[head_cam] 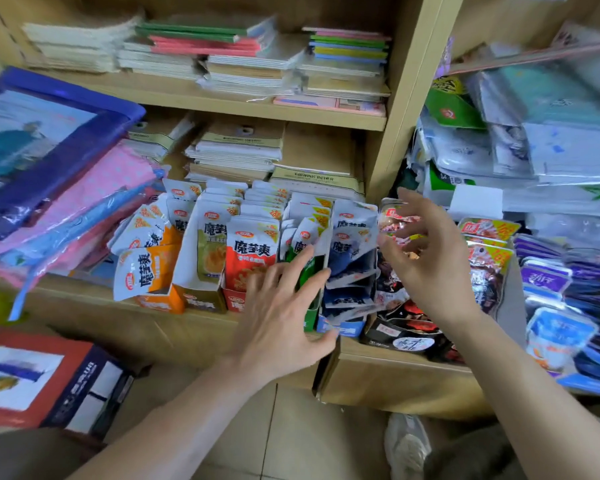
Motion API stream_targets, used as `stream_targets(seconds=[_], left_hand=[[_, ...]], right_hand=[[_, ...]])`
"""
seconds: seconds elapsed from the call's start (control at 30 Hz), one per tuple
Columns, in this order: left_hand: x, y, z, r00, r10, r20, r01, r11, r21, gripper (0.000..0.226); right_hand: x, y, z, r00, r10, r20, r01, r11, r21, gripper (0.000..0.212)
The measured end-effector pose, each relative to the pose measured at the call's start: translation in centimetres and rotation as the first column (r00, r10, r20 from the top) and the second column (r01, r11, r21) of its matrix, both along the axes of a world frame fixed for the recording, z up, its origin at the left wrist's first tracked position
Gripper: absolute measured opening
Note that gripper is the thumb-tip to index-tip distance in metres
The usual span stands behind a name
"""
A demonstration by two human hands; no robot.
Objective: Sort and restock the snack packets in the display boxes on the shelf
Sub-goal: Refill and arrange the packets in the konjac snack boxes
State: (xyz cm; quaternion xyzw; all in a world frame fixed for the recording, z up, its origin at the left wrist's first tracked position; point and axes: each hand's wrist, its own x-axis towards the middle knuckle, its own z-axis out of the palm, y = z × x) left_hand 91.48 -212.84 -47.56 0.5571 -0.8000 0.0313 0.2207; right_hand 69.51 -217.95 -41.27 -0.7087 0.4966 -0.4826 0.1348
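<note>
Orange packets (pixel 142 271) on the left slump out of their box, tops tipped left. The red packets (pixel 252 251) stand upright in a near-to-far row, long axis vertical, fronts facing near. The left hand (pixel 284 306), fingers spread and holding nothing, is over the green box (pixel 310 318). The blue packets (pixel 352 251) lean all over. The right hand (pixel 426 251) hovers loosely open and empty. It's a light wood shelf (pixel 84 317) with notebooks (pixel 243 64) stacked above and a tiled floor (pixel 291 438) below.

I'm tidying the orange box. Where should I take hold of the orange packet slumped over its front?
Pinch the orange packet by its free lower-left corner, coming from the front left. It leans out over the front of the orange box, so that flat end hangs clear, probably with room for fingers on both faces.
</note>
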Motion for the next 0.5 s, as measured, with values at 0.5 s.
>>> stream_targets(seconds=[0.5], left_hand=[[4.3, 0.2, -0.5, 0.984, 0.172, -0.055, -0.180, 0.964, -0.195, 0.056]], right_hand=[[0.6, 2.4, -3.5, 0.706, 0.295, -0.644, -0.283, 0.951, 0.126, 0.021]])
